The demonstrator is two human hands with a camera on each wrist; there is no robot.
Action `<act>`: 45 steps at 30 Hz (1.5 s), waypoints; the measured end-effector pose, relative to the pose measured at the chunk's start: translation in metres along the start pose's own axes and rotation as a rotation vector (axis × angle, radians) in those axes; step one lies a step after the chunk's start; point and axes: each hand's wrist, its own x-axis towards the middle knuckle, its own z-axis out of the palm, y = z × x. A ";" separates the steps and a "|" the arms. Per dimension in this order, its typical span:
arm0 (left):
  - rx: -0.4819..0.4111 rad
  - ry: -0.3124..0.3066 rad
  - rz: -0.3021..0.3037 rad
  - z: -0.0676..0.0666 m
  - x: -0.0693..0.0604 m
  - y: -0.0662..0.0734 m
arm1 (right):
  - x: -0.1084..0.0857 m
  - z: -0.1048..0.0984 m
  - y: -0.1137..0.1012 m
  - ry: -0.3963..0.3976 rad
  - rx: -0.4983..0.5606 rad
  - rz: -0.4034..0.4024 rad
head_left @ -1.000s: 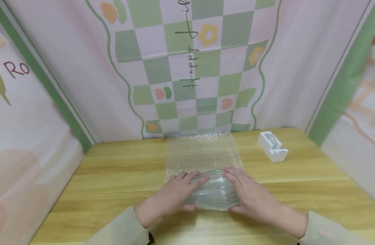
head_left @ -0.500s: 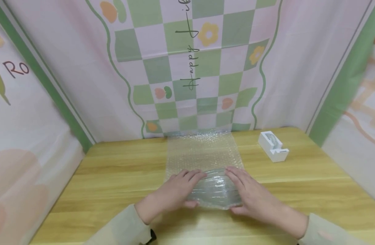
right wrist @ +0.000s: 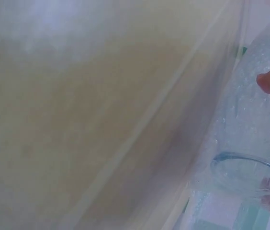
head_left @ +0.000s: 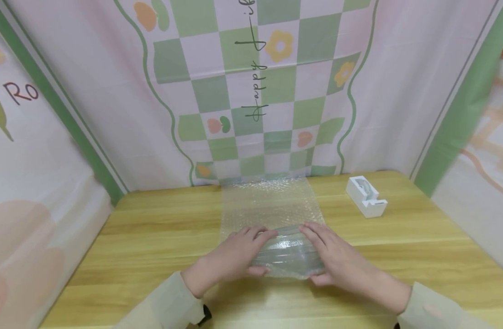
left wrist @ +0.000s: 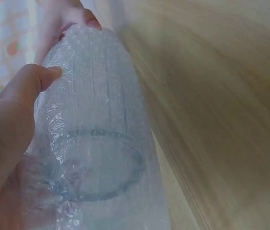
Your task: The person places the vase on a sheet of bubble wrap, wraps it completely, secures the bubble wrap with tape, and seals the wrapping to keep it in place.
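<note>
A clear ribbed glass vessel [head_left: 290, 256], rolled in bubble wrap, lies on its side near the middle of the table. My left hand [head_left: 230, 256] grips its left end, fingers over the far side and thumb at the near edge. At the other end my right hand [head_left: 346, 262] holds it the same way. A round rim [left wrist: 99, 196] shows through the wrap in the left wrist view; another ring-shaped edge [right wrist: 242, 155] shows in the right wrist view. From beneath the roll, the flat bubble wrap [head_left: 272, 201] stretches away toward the back edge.
A white tape dispenser [head_left: 366, 196] with a roll of clear tape stands at the back right of the wooden table [head_left: 161, 224]. Behind the table hangs a printed curtain [head_left: 243, 91], and further cloth closes in both sides.
Both hands stay at the ends of the wrapped glass, which seems to have turned a little. The left fingers have shifted on it, and the flat sheet has slid slightly left.
</note>
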 end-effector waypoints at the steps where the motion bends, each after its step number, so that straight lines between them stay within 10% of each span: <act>1: 0.005 -0.001 0.000 0.000 0.000 0.000 | 0.000 0.000 0.000 -0.004 -0.002 0.003; 26: -0.162 -0.059 -0.068 -0.007 0.007 -0.008 | 0.011 -0.008 0.014 -0.169 0.080 0.069; 45: -0.204 -0.068 0.005 -0.008 0.006 -0.017 | 0.018 -0.013 0.028 -0.259 0.209 0.104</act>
